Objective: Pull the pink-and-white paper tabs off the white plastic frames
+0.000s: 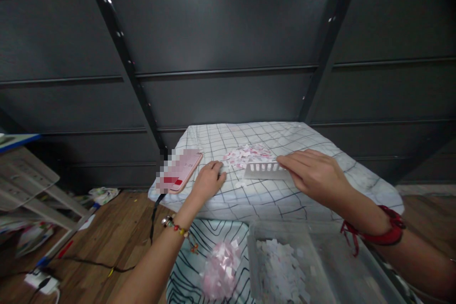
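Observation:
My right hand (315, 171) grips the right end of a small white slotted plastic basket (265, 171), held at the near side of a pile of paper pieces. The pile of small white and pink paper pieces (245, 153) lies on a white checked cloth (285, 135). Left of the pile, my left hand (211, 181) rests on the cloth with thumb and fingers apart, holding nothing. Beside it lies a pink-edged phone (188, 166), its screen partly blurred out. The basket's inside is largely hidden from here.
Nearer me, a clear plastic box (313, 242) with dividers holds many white paper pieces (281, 266). A clear bag of pink pieces (221, 270) sits left of it on patterned fabric (185, 251). A power strip (42, 282) and cables lie on the floor. A dark panelled wall (221, 33) stands behind.

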Tool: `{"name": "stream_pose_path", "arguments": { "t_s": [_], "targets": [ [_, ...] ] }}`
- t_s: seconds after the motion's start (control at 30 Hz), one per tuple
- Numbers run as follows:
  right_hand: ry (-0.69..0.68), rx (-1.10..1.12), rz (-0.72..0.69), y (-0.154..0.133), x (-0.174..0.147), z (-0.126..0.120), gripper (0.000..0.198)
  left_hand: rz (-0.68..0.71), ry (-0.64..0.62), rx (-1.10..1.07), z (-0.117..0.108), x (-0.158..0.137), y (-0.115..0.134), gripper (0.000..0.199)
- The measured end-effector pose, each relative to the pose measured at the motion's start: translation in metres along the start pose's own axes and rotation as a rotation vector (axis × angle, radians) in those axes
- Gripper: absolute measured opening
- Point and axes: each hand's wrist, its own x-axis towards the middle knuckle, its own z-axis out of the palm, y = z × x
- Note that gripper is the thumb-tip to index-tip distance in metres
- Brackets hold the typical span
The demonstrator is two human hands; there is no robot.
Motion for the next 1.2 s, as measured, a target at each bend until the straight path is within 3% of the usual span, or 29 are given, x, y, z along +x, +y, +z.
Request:
{"name": "stream_pose_path", "arguments": {
  "t_s": [0.7,1.2],
  "targets": [
    [-0.053,-0.062,0.038,0.004,-0.009,0.001,0.027,-0.001,0.005,-0.015,-0.001,0.0,0.001,0.026],
    [0.003,0.02,0.024,-0.004,-0.005,-0.002,0.026,0.001,0.01,-0.012,0.002,0.0,-0.002,0.027]
  ]
}}
